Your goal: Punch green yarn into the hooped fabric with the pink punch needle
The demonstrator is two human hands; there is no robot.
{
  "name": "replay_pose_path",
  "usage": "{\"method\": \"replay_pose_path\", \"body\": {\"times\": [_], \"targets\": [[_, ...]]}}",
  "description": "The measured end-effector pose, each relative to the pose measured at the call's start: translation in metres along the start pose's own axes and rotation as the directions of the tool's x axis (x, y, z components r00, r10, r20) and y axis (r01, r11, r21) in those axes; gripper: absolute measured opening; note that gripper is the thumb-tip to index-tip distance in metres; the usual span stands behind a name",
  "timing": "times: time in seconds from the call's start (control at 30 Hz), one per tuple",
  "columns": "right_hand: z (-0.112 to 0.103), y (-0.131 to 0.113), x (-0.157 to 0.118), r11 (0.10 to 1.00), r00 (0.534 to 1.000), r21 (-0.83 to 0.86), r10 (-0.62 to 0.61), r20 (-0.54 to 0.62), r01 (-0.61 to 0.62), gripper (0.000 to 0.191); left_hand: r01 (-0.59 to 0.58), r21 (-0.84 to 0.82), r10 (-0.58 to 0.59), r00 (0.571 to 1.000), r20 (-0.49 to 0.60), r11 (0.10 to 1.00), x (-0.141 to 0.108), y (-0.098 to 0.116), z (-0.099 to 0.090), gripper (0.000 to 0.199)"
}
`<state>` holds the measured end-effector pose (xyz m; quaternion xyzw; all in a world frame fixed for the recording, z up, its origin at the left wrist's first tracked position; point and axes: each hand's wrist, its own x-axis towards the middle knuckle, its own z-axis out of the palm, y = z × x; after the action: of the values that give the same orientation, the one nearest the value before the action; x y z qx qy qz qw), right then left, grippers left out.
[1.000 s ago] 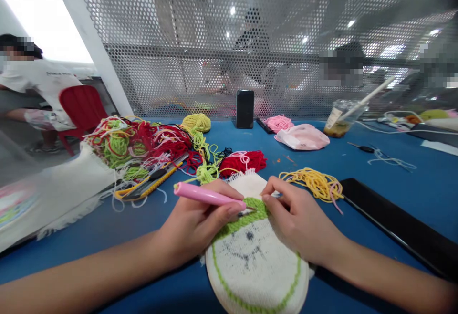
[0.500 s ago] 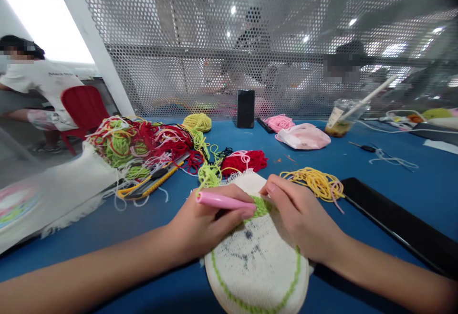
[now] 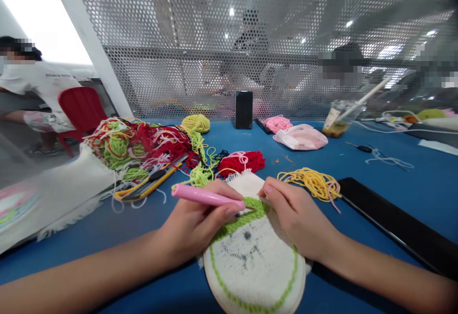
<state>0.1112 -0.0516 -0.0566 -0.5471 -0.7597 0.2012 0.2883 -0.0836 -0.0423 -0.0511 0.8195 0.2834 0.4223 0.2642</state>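
My left hand (image 3: 193,225) is closed around a pink punch needle (image 3: 205,195), which lies tilted with its tip at the cloth. Green yarn (image 3: 202,174) runs near the tool's rear end. Under both hands is white cloth in a round embroidery hoop (image 3: 259,268). It carries a green looped band (image 3: 243,221), a green curved outline and dark drawn marks. My right hand (image 3: 304,218) is closed at the hoop's upper right side, thumb and fingertips pressed together by the green loops. Its lower fingers are hidden.
Tangled yarn (image 3: 143,144) and a yellow utility knife (image 3: 157,180) lie left. Red yarn (image 3: 243,162), a phone (image 3: 244,109) and a pink bag (image 3: 300,137) stand beyond the hoop. Yellow yarn (image 3: 311,183), a black slab (image 3: 393,223) and a drink cup (image 3: 336,119) are right.
The punch needle and my left hand have shifted left and slightly toward me, showing more of the green band. My right hand stays at the hoop's side.
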Motion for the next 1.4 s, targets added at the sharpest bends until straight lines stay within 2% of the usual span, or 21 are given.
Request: {"method": "replay_pose_path", "body": {"times": [0.1,0.27,0.37,0.5,0.57,0.63,0.67,0.73,0.8,0.9,0.93,0.97,1.07,1.17,1.23,1.33,1.4], "targets": [[-0.002,-0.003,-0.001,1.000,1.000,-0.013,-0.007,-0.014,0.006,0.031,0.019,0.010,-0.019,0.999,0.042,1.000,0.003,0.001,0.002,0.013],[-0.005,-0.011,-0.003,0.995,0.998,-0.082,-0.064,-0.009,0.063,0.031,0.026,0.114,-0.056,0.962,0.266,0.993,0.007,0.000,0.005,0.017],[-0.009,-0.013,-0.002,0.959,0.993,-0.258,-0.105,0.054,0.115,0.030,0.032,0.184,-0.091,0.941,0.325,0.982,0.008,0.001,0.006,0.018],[-0.020,-0.016,0.004,0.828,0.989,-0.542,-0.131,0.067,0.146,0.033,-0.091,0.298,-0.031,0.925,0.379,0.950,0.006,0.000,0.006,0.021],[-0.026,-0.019,0.010,0.833,0.984,-0.525,-0.162,0.068,0.173,0.032,-0.147,0.342,0.006,0.925,0.379,0.928,0.004,-0.001,0.006,0.022],[-0.030,-0.026,0.018,0.876,0.969,-0.414,-0.227,0.098,0.248,0.023,-0.178,0.348,0.038,0.926,0.374,0.920,0.002,-0.002,0.006,0.021],[-0.031,-0.030,0.024,0.886,0.954,-0.354,-0.274,0.122,0.300,0.020,-0.193,0.347,0.054,0.926,0.374,0.918,0.001,-0.003,0.006,0.021],[-0.029,-0.039,0.037,0.865,0.903,-0.267,-0.384,0.192,0.424,0.027,-0.215,0.357,0.078,0.929,0.361,0.909,0.000,-0.003,0.006,0.020],[-0.023,-0.047,0.053,0.827,0.824,-0.166,-0.474,0.309,0.538,0.032,-0.220,0.375,0.087,0.937,0.339,0.901,0.000,-0.004,0.006,0.021],[-0.008,-0.056,0.076,0.789,0.718,-0.015,-0.550,0.427,0.614,0.027,-0.243,0.381,0.124,0.943,0.310,0.892,0.001,-0.004,0.006,0.022],[-0.002,-0.058,0.082,0.788,0.708,0.010,-0.559,0.432,0.616,0.023,-0.257,0.373,0.143,0.941,0.306,0.892,0.001,-0.005,0.006,0.022],[0.003,-0.059,0.088,0.798,0.717,0.028,-0.555,0.422,0.602,0.021,-0.266,0.362,0.157,0.940,0.303,0.893,0.001,-0.005,0.006,0.022],[0.015,-0.055,0.105,0.877,0.829,0.013,-0.458,0.321,0.480,0.027,-0.252,0.351,0.141,0.940,0.312,0.902,0.001,-0.004,0.005,0.024],[0.016,-0.043,0.131,0.921,0.902,-0.028,-0.373,0.219,0.387,0.038,-0.228,0.383,0.091,0.935,0.343,0.895,0.000,-0.002,0.003,0.026],[0.011,-0.032,0.155,0.951,0.944,-0.052,-0.295,0.146,0.305,0.034,-0.227,0.390,0.081,0.931,0.357,0.892,-0.001,0.000,0.001,0.026],[-0.007,-0.016,0.197,0.990,0.991,-0.056,-0.130,0.025,0.131,0.017,-0.227,0.389,0.084,0.933,0.351,0.893,-0.002,0.002,0.000,0.025],[-0.025,-0.007,0.221,1.000,0.998,-0.022,0.002,-0.063,-0.003,0.024,-0.232,0.396,0.087,0.933,0.350,0.888,-0.002,0.003,-0.001,0.025]]}}
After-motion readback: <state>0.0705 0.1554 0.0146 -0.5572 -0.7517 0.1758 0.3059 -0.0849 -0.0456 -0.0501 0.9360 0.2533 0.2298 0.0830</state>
